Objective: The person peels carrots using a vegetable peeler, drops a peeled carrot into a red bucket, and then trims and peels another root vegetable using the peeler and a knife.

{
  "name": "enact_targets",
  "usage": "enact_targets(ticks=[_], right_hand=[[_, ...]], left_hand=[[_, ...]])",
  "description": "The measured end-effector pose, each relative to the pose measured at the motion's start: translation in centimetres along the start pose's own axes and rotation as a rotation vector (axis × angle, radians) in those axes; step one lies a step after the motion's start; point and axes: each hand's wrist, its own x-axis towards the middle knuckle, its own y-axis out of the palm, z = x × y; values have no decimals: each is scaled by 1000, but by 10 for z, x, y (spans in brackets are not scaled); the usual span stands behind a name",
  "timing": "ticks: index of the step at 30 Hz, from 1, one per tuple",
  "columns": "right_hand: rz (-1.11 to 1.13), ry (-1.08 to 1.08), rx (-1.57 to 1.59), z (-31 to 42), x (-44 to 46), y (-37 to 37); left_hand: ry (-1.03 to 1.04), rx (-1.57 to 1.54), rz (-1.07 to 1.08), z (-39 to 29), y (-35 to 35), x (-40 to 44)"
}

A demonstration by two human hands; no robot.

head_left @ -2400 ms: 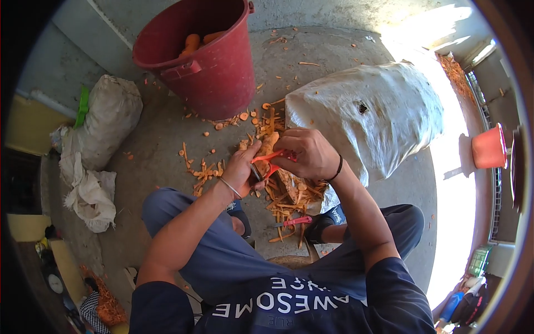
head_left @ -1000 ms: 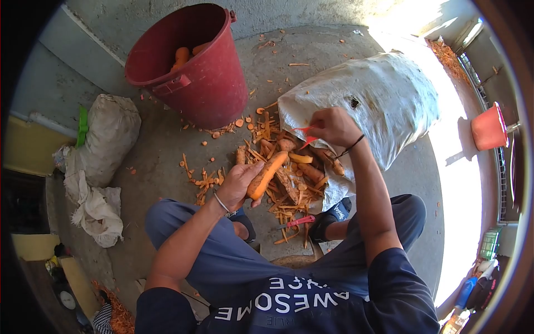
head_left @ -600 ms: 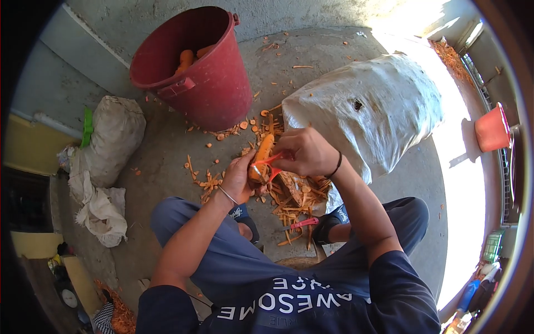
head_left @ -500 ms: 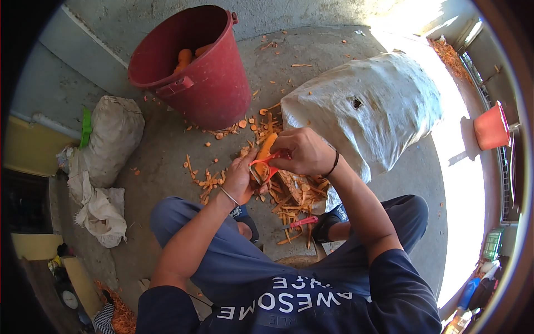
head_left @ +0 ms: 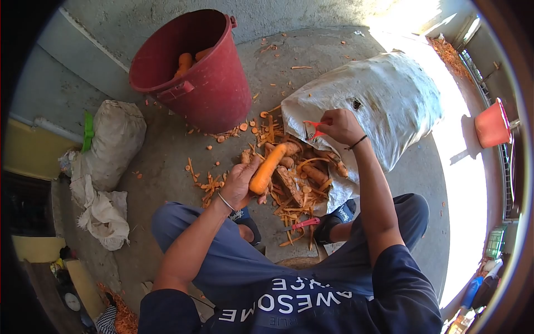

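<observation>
My left hand (head_left: 240, 183) is closed around the lower end of a peeled orange carrot (head_left: 269, 167), which tilts up and to the right. Off to the right and higher, my right hand (head_left: 341, 127) grips a red peeler (head_left: 317, 129) by its handle, apart from the carrot and over the white sack (head_left: 367, 100). Below the hands lie unpeeled carrots (head_left: 315, 173) at the sack's mouth, mixed with peelings (head_left: 289, 214). A pink-handled knife (head_left: 303, 224) rests on the floor between my feet.
A large red bucket (head_left: 222, 94) holding several peeled carrots stands at the upper left. Another sack (head_left: 114, 142) leans near the left wall. A smaller red bucket (head_left: 492, 127) is at the far right. Carrot slices and scraps litter the floor.
My right hand has moved up and right with the peeler, away from the carrot. The carrot stays in my left hand, now more fully in sight.
</observation>
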Motion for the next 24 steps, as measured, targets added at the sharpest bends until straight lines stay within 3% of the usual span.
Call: enact_targets(ticks=[3, 5, 6, 8, 20, 24], right_hand=[[0, -30, 268, 36, -13, -5], [131, -261, 543, 73, -20, -3], [128, -259, 547, 90, -24, -1], [104, -527, 417, 113, -31, 4], [120, -624, 357, 127, -34, 21], [132, -602, 396, 120, -29, 20]], left_hand=[[18, -132, -84, 6, -6, 7], [-7, -149, -94, 5, -10, 15], [-10, -145, -94, 5, -9, 16], [-14, -134, -172, 6, -5, 18], [120, -108, -203, 18, -1, 6], [74, -175, -233, 13, 4, 3]])
